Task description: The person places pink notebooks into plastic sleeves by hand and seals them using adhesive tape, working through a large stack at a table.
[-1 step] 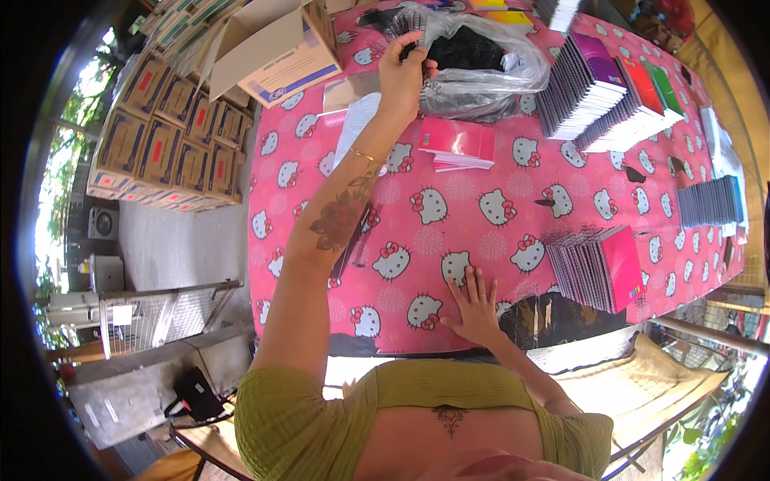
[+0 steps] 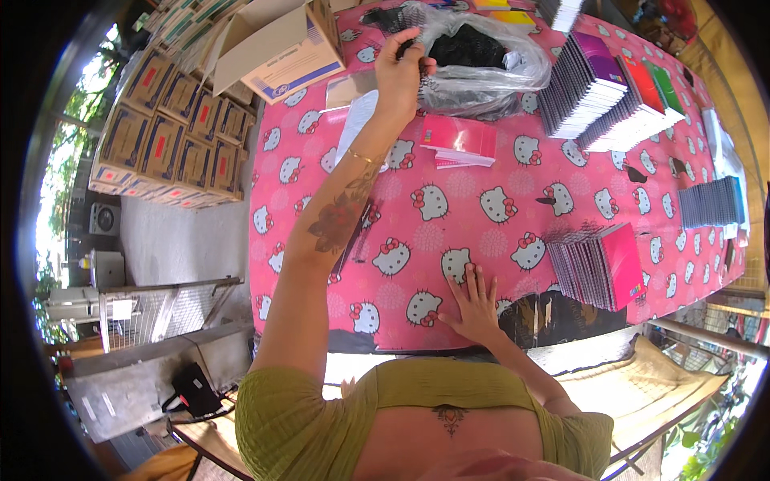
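Observation:
My left hand (image 2: 401, 76) reaches to the far side of the table, its fingers closed around black binding coils (image 2: 412, 18) beside a clear plastic bag (image 2: 525, 76). More black coils (image 2: 465, 48) fill the bag. Near the front edge, my right hand (image 2: 475, 311) lies flat with its fingers spread on the pink cartoon-cat tablecloth (image 2: 461, 188). A few pink notebooks (image 2: 461, 140) lie just below the bag. To the right of my right hand stands a row of pink spiral-bound notebooks (image 2: 595, 264).
Stacks of purple notebooks (image 2: 589, 80), red ones (image 2: 639, 88) and green ones (image 2: 666, 92) stand back right. A blue stack (image 2: 710, 202) sits at the right edge. An open carton (image 2: 293, 64) is at the back left, with stacked cartons (image 2: 160, 128) beyond the table.

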The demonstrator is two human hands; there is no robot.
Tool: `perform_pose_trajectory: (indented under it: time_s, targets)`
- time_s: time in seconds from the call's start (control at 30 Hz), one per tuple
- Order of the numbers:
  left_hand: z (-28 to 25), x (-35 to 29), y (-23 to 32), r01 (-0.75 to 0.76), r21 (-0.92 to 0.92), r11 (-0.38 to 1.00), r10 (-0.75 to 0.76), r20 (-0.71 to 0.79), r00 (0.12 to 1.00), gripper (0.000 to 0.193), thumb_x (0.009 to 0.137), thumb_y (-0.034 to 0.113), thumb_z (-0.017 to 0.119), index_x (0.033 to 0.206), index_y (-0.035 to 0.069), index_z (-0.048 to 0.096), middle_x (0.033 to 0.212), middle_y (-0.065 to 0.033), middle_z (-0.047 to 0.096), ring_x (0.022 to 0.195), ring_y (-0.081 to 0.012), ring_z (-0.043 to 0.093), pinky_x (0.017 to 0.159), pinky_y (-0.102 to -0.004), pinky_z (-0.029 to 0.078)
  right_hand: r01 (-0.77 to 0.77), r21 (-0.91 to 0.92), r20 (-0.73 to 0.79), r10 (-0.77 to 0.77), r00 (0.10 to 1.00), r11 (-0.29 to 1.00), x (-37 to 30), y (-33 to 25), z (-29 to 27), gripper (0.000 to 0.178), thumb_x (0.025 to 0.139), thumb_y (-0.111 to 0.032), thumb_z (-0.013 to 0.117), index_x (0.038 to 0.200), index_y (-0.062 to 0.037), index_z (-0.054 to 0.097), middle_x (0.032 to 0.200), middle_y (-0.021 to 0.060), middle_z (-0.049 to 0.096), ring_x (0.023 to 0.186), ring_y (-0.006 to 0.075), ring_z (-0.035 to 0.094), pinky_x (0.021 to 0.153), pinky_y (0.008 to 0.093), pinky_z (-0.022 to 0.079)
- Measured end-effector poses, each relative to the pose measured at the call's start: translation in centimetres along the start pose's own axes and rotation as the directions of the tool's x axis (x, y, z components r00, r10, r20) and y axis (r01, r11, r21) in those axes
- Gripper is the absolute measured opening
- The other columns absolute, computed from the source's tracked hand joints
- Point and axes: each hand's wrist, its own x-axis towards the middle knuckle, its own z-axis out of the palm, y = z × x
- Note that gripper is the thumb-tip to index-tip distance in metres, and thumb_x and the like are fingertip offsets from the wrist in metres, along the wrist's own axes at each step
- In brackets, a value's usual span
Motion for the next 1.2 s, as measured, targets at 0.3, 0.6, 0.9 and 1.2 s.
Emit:
perform_pose_trajectory:
  time_s: [0.3, 0.6, 0.9, 1.2]
  targets:
    - [-3.6, -21.1, -2.8, -0.152, 0.238, 0.959, 0.23, -0.346, 0.91, 0.041, 0.094, 0.005, 0.058, 0.134, 0.003, 0.051, 0.12, -0.0072, 0.05, 0.094, -0.0147, 0.059, 0.078, -0.0286, 0.051, 0.078, 0.052, -0.204, -0.066, 0.977, 0.996, -0.9, 0.7, 2.0, 0.074, 0.089, -0.052, 0.062, 0.15, -0.0159, 0.04, 0.161, 0.0226, 0.019, 0.15, 0.0423, 0.014, 0.116, 0.0671, 0.007]
    - [-5.1, -38.3, -9.8, 0.211, 0.388, 0.897, 0.049, -0.563, 0.825, 0.083, 0.095, 0.012, 0.063, 0.159, 0.007, 0.009, 0.153, -0.0153, 0.032, 0.12, -0.0188, 0.055, 0.097, -0.0306, 0.046, 0.306, 0.293, -0.433, -0.159, 0.887, 0.906, -1.2, 3.2, 3.2, 0.073, 0.088, -0.031, 0.064, 0.15, -0.0055, 0.033, 0.154, 0.0199, 0.033, 0.142, 0.0373, 0.034, 0.116, 0.0636, 0.013]
    - [-9.9, -42.7, -9.0, -0.027, 0.992, -0.122, 0.255, 0.058, 0.965, 0.078, 0.088, 0.039, 0.069, 0.149, 0.005, 0.035, 0.141, -0.0243, 0.047, 0.128, -0.0403, 0.049, 0.107, -0.0596, 0.034, 0.363, 0.128, -0.45, -0.272, 0.85, 0.923, -1.2, 3.7, 4.7, 0.059, 0.081, -0.027, 0.068, 0.136, -0.011, 0.054, 0.145, 0.0137, 0.042, 0.141, 0.0344, 0.034, 0.115, 0.0645, 0.016]
    - [-12.1, -39.2, -10.2, -0.046, 0.989, -0.14, 0.062, 0.055, 0.997, 0.092, 0.083, 0.06, 0.067, 0.15, 0.007, 0.034, 0.143, -0.0233, 0.048, 0.132, -0.0419, 0.046, 0.108, -0.069, 0.027, 0.373, 0.096, -0.498, -0.281, 0.821, 0.923, -1.3, 3.5, 4.7, 0.051, 0.081, -0.031, 0.069, 0.129, -0.0152, 0.058, 0.143, 0.0141, 0.043, 0.141, 0.0351, 0.033, 0.114, 0.067, 0.016]
